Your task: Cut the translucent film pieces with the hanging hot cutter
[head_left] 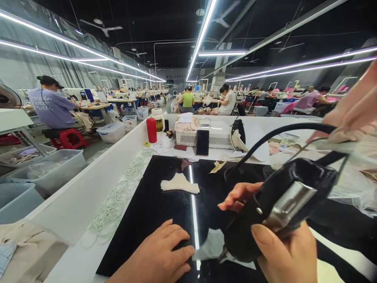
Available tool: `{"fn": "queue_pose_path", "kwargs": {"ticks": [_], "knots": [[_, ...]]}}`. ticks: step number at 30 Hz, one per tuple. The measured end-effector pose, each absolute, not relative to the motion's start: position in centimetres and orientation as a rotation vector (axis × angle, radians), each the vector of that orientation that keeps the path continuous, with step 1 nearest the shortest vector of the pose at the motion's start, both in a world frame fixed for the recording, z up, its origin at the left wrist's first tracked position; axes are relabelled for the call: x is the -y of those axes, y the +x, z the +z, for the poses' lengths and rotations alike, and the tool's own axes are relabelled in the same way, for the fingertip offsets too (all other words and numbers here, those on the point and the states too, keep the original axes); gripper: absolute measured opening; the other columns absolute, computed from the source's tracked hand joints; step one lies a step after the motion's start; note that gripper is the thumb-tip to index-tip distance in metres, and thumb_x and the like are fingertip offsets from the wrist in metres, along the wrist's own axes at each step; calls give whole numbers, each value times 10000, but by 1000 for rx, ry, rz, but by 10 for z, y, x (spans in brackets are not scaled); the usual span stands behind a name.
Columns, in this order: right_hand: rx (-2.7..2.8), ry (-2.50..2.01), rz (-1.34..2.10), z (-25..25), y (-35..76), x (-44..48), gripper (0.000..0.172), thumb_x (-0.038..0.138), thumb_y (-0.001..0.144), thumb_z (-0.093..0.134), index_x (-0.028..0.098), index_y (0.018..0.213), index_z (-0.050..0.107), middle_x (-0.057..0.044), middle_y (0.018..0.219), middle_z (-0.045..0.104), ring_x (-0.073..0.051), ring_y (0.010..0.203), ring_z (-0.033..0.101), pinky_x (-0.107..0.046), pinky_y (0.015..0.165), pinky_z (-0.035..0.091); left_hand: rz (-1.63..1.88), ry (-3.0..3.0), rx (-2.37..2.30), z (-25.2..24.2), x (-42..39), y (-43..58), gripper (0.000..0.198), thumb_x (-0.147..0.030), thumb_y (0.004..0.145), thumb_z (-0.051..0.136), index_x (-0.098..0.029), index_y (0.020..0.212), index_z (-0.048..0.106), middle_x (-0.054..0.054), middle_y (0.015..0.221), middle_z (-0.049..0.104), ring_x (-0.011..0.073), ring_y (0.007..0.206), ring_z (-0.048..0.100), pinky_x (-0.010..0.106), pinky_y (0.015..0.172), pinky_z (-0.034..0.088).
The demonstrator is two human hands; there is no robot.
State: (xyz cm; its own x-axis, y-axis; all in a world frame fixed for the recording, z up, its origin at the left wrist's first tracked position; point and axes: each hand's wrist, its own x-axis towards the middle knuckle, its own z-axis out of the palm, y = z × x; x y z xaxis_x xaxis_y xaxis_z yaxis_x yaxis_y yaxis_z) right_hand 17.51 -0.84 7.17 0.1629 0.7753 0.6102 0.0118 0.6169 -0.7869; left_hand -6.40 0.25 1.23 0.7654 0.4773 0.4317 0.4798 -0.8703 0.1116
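My left hand [166, 251] lies palm down on a glossy black board [147, 212], its fingers loosely stretched out. Its fingertips are at the edge of a thin pale grey-blue fabric piece [212, 243]. My right hand [285, 251] is wrapped round a black corded hand tool [250, 232] with a silver plate on its body. The tool tilts down, and its small metal tip is over the fabric piece; part of the piece is hidden under it. Farther back on the board rests a cream, curved cut piece [179, 183]. A black cable [273, 135] loops from the tool.
Pale green elastic loops [113, 204] line the left side, inside a white partition [97, 181]. Behind the board stand a phone [202, 142], a red bottle [151, 130] and a white vented box [188, 138]. At upper right is a blurred skin-toned shape [353, 102]. People sit at sewing tables beyond.
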Motion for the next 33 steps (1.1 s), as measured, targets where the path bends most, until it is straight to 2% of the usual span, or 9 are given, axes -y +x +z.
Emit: {"fn": "queue_pose_path", "kwargs": {"ticks": [4, 7, 13, 15, 18, 22, 25, 29, 33], "knots": [[1222, -717, 712, 79, 178, 10, 292, 353, 928, 742, 293, 1182, 612, -37, 964, 677, -196, 721, 717, -341, 630, 657, -701, -3035, 778, 14, -5, -62, 80, -252, 973, 696, -225, 1047, 680, 16, 1141, 713, 156, 1065, 697, 382, 1203, 417], [1142, -744, 688, 80, 175, 9, 316, 321, 903, 774, 299, 1167, 600, -15, 887, 673, -186, 663, 687, -337, 579, 631, -713, -3120, 707, 16, -12, -61, 37, -254, 991, 670, -230, 1000, 697, 13, 1164, 717, 147, 1078, 698, 379, 1216, 395], [1062, -787, 621, 77, 173, 4, 365, 339, 871, 811, 290, 1163, 598, -3, 849, 662, -197, 634, 667, -383, 579, 606, -687, -3260, 706, 25, -49, -56, 157, -210, 1036, 588, -211, 1159, 684, 55, 1183, 726, 184, 1111, 695, 432, 1175, 432], [1045, -791, 619, 75, 173, 2, 359, 346, 878, 805, 291, 1163, 593, 1, 855, 660, -192, 630, 663, -380, 576, 600, -668, -3343, 682, 29, -59, -51, 211, -226, 1015, 639, -206, 1225, 649, 62, 1208, 728, 211, 1191, 669, 428, 1168, 436], [1053, -773, 632, 72, 173, 1, 361, 333, 884, 804, 295, 1175, 594, 2, 870, 661, -191, 641, 668, -380, 579, 599, -593, -3490, 642, 34, -66, -41, 439, -278, 932, 765, -225, 1332, 591, 55, 1288, 712, 233, 1326, 593, 426, 1193, 413], [1054, -715, 662, 68, 169, 0, 447, 324, 853, 841, 295, 1219, 585, 1, 881, 659, -187, 662, 665, -367, 581, 602, -424, -3606, 626, 32, -66, -33, 630, -350, 867, 826, -267, 1420, 533, 52, 1389, 669, 255, 1454, 479, 526, 1253, 310], [1060, -687, 696, 66, 164, 1, 493, 312, 833, 864, 301, 1232, 575, 8, 881, 648, -175, 669, 655, -350, 595, 603, -344, -3641, 653, 30, -63, -31, 680, -387, 856, 833, -275, 1445, 512, 54, 1415, 650, 251, 1482, 445, 578, 1260, 258], [1056, -690, 727, 62, 158, 1, 435, 286, 878, 823, 314, 1231, 571, 6, 884, 645, -173, 680, 653, -360, 616, 608, -396, -3655, 658, 28, -60, -31, 663, -421, 876, 811, -285, 1454, 514, 56, 1354, 684, 250, 1462, 472, 604, 1263, 215], [1039, -668, 750, 60, 156, 3, 401, 295, 883, 818, 305, 1211, 588, 2, 864, 648, -175, 669, 660, -368, 613, 619, -402, -3686, 682, 27, -61, -29, 662, -478, 873, 798, -290, 1449, 530, 64, 1336, 697, 284, 1460, 472, 613, 1267, 175]]}}
